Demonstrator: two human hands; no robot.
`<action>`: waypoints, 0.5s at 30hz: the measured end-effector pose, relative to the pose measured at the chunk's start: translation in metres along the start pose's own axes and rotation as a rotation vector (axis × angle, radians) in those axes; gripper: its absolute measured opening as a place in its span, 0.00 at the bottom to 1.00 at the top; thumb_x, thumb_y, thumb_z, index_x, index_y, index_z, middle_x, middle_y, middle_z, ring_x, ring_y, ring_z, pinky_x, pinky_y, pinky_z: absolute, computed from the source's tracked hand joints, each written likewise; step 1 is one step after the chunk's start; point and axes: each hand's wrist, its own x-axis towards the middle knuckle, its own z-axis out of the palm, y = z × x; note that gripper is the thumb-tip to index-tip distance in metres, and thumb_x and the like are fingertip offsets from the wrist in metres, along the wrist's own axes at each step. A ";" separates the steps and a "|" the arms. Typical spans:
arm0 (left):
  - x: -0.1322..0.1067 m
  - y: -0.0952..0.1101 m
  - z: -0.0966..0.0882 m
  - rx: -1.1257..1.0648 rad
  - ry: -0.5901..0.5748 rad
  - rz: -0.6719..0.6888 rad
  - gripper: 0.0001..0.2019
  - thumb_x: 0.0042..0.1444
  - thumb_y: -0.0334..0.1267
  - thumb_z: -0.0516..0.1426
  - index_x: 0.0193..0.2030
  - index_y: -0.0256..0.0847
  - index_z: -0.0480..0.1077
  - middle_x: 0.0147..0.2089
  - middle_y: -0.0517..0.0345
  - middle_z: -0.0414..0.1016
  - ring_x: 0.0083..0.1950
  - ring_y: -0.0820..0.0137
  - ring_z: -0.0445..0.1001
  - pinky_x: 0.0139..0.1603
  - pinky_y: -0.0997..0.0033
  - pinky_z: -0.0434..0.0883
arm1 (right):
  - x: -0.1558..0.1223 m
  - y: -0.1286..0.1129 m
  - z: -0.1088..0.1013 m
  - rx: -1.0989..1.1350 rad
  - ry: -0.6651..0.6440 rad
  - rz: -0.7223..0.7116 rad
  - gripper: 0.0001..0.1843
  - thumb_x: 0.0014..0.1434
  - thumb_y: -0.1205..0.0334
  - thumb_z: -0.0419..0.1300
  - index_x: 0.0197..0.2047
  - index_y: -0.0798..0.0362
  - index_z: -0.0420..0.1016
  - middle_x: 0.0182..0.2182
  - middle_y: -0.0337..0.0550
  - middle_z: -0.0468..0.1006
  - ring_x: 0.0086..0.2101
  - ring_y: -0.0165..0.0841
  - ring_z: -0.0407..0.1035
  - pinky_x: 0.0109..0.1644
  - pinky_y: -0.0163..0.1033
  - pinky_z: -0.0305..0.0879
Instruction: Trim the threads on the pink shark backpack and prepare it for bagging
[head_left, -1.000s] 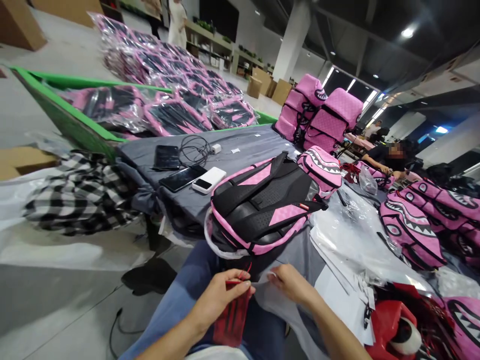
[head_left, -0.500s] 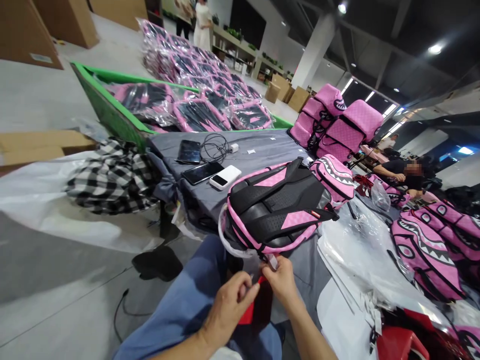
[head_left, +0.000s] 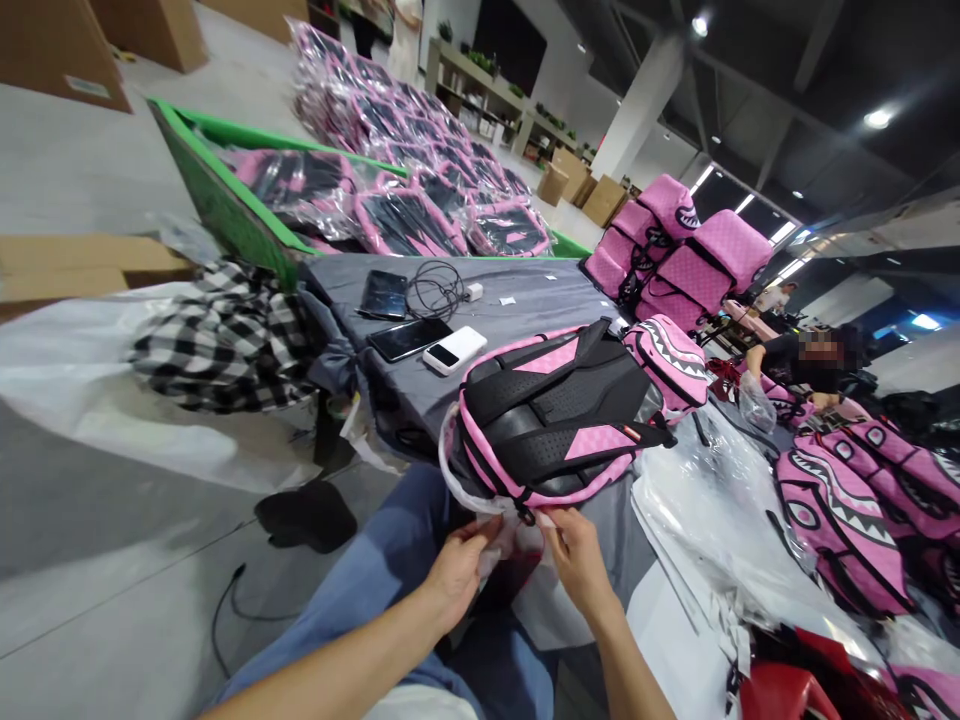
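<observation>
A pink and black backpack [head_left: 559, 420] lies back-up on the grey table [head_left: 517, 290], its near end over the table edge. My left hand [head_left: 461, 570] and my right hand [head_left: 574, 555] are both pinched just below that end, on a thin clear plastic bag [head_left: 517, 540] that hangs there over a red item [head_left: 517, 580]. A white plastic loop [head_left: 454, 480] curls around the backpack's near left corner. My blue-trousered leg [head_left: 390, 570] is below the hands.
Two phones [head_left: 409, 338], a white power bank [head_left: 454, 350] and a cable lie on the table. Bagged pink backpacks fill a green cart [head_left: 217, 200]. More pink shark-mouth backpacks [head_left: 840, 510] and clear plastic sheets [head_left: 720, 490] lie to the right. A seated person [head_left: 806, 360] works beyond.
Both hands have risen from my lap to the backpack's near edge. The red item that the left hand held now sits lower, behind the clear plastic.
</observation>
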 end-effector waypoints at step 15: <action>-0.012 0.007 0.011 0.004 -0.070 -0.007 0.12 0.35 0.38 0.69 0.28 0.36 0.75 0.24 0.59 0.76 0.28 0.71 0.75 0.32 0.73 0.72 | 0.003 -0.049 0.038 -0.843 0.395 -0.441 0.15 0.70 0.71 0.52 0.30 0.52 0.71 0.28 0.43 0.72 0.31 0.36 0.65 0.32 0.41 0.56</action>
